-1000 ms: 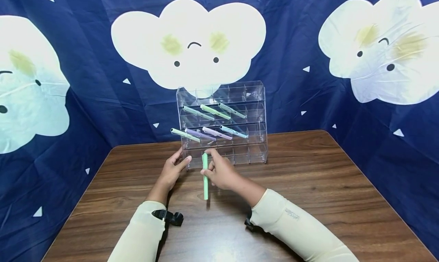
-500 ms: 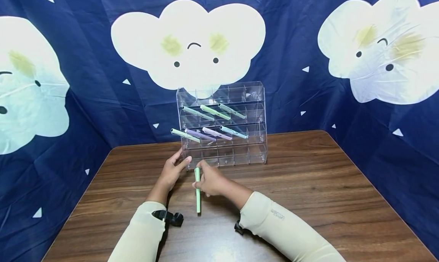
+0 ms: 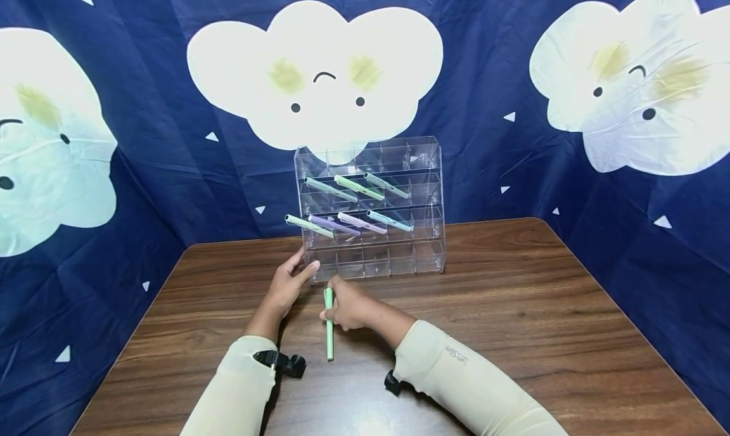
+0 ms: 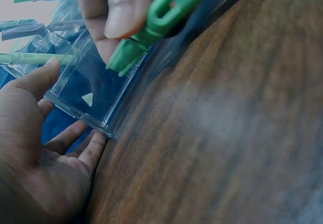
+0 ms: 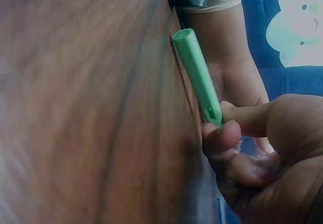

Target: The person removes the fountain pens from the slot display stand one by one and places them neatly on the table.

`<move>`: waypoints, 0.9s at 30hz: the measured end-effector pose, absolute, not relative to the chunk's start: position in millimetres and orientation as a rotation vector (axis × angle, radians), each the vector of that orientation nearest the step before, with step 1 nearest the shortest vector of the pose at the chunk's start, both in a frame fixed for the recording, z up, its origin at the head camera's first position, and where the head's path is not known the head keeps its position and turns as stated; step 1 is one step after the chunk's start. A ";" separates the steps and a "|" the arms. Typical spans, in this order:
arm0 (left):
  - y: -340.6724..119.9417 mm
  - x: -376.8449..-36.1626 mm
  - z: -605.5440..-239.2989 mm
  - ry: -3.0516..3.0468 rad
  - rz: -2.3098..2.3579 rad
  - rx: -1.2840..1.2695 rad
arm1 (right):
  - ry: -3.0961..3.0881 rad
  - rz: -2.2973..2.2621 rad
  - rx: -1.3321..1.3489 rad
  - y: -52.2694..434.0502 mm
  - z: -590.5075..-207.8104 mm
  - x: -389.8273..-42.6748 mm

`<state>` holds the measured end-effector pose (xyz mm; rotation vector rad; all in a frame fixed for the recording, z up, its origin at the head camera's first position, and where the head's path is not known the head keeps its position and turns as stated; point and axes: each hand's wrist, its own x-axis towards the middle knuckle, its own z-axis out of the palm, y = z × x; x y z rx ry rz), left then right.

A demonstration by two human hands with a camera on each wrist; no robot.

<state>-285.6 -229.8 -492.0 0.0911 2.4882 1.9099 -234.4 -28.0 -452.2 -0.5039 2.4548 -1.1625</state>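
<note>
Under everything, the worktop: a broad brown wood-grain worktop [image 3: 513, 296], bearing the rack near the middle of its far edge.
Rack: a clear plastic four-tier rack [image 3: 428, 258], upright, its divided front turned to the worktop's near edge, presumably so the compartments are easy to reach.
Left hand: the bare left hand [image 3: 287, 288] loosely holds the rack's lower left corner, thumb in front, fingers at the outer side, most likely to steady the frame.
Right hand: the bare right hand [image 3: 350, 306], just in front of the rack's bottom edge, pinches a slim light-green plastic pen [image 3: 329, 341] between thumb and fingers, closed right down to the barrel.
Racked pens: seven slim pastel pens [image 3: 364, 223], three on the second tier from the top and four on the third, all slanted alike, probably propped by the dividers.
Pen in the grip: held by the half nearer the rack, its free end pointing to the worktop's near edge; whether it touches the worktop, I cannot tell.
</note>
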 end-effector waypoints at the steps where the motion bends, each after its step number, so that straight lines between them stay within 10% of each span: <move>1: -230.0 -284.9 -491.9 2.491 1.907 0.095 | 2.454 -1.161 -0.507 -27.9 -453.5 -234.6; 27: -230.7 -287.3 -494.8 2.508 1.905 0.081 | 2.464 -1.176 -0.437 -28.2 -463.5 -233.4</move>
